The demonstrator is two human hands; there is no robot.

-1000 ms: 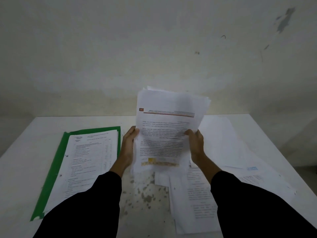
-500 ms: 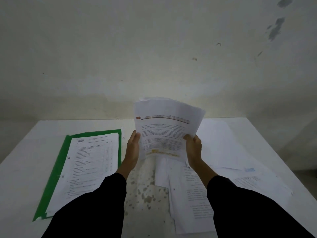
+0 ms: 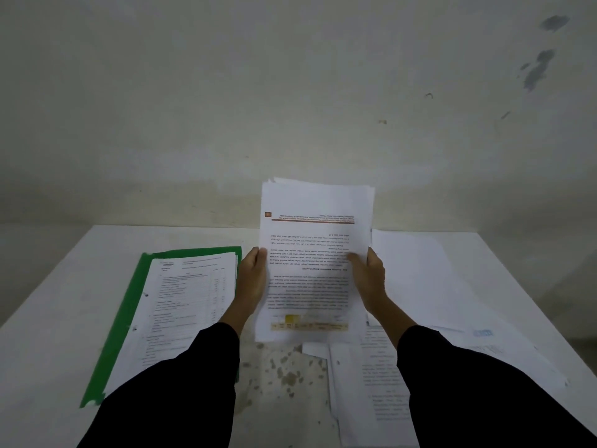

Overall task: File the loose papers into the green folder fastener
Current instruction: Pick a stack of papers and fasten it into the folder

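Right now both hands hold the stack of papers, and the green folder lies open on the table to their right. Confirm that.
The side is wrong. The green folder lies open on the table to the left of the stack of papers, beside the left hand. The rest stands: both it and the right hand hold the stack. The head view shows it.

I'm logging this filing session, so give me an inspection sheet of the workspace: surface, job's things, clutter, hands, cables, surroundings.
Surface: white table, stained patch near its front edge.
Job's things: green folder lies flat at left under printed sheets; stack of papers held up off the table, print upside down; loose papers spread at right.
Clutter: nothing seen.
Hands: left hand grips the stack's left edge; right hand grips its right edge.
Cables: nothing seen.
Surroundings: pale wall with dark marks at upper right.
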